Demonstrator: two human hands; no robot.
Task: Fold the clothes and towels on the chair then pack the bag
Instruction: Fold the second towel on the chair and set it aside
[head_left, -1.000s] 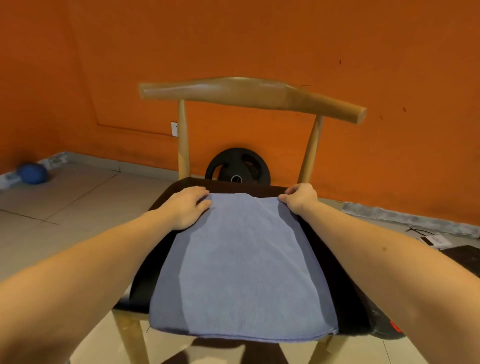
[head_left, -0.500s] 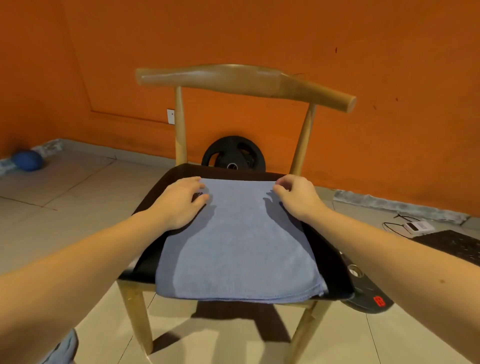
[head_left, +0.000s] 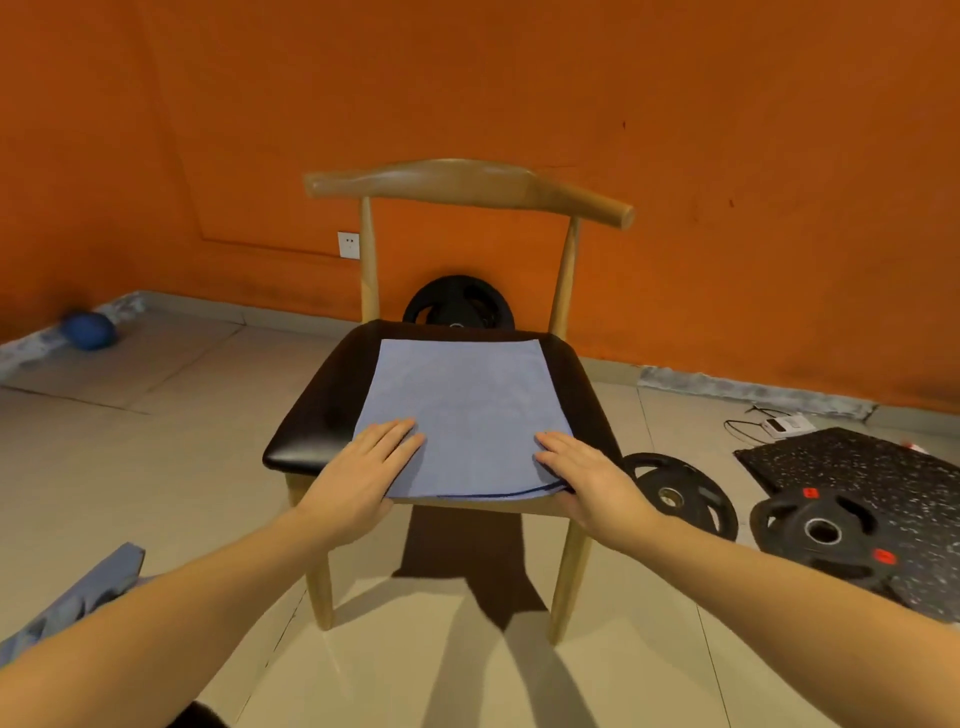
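The blue towel (head_left: 462, 410) lies flat on the chair (head_left: 311, 415) seat, mid-frame, with the left hand (head_left: 363, 467) and right hand (head_left: 589, 475) pressed flat on its near corners, fingers straight. It looks soft, light and floppy, so it is best lifted by those corners.

Blue ball (head_left: 91, 331) far left; weight plate (head_left: 680, 493) near rubber mat (head_left: 883, 462); socket (head_left: 348, 245) behind.

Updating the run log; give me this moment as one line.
step: folding | towel: flat on chair seat | left hand: flat on near-left corner | right hand: flat on near-right corner
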